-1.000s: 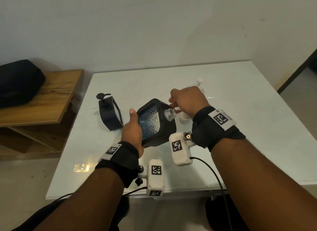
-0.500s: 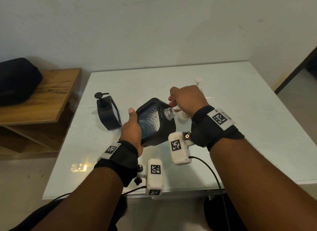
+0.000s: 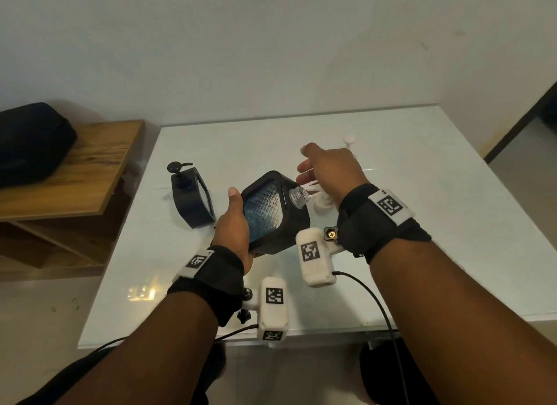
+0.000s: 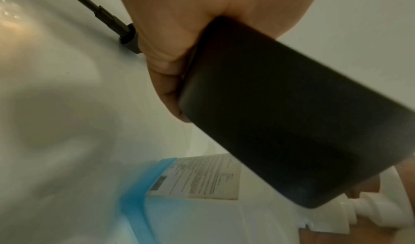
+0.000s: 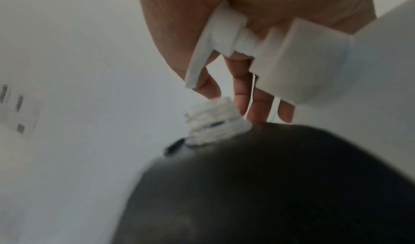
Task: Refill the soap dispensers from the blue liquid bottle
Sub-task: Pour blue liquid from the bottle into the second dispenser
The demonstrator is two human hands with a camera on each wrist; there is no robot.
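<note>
My left hand (image 3: 233,221) grips a black soap dispenser (image 3: 271,215) and holds it tilted above the table, its clear threaded neck (image 3: 298,197) uncapped and pointing right. The same dispenser (image 4: 292,114) fills the left wrist view. My right hand (image 3: 328,169) hovers just beyond the neck with its fingers spread and straight. In the right wrist view its palm lies over a white pump head (image 5: 224,34), fingers (image 5: 260,105) reaching past the neck (image 5: 213,123). The blue liquid bottle (image 4: 197,176) with a white label stands below the dispenser; in the head view my right hand mostly hides it.
A second black dispenser (image 3: 193,199) with its pump on stands left on the white glass table (image 3: 422,224). A small white knob (image 3: 349,139) shows behind my right hand. A wooden bench (image 3: 75,175) with a black bag (image 3: 30,139) is further left.
My right hand has gone from curled at the dispenser's neck to fingers spread and lifted slightly away. The left hand keeps the dispenser tilted in about the same place.
</note>
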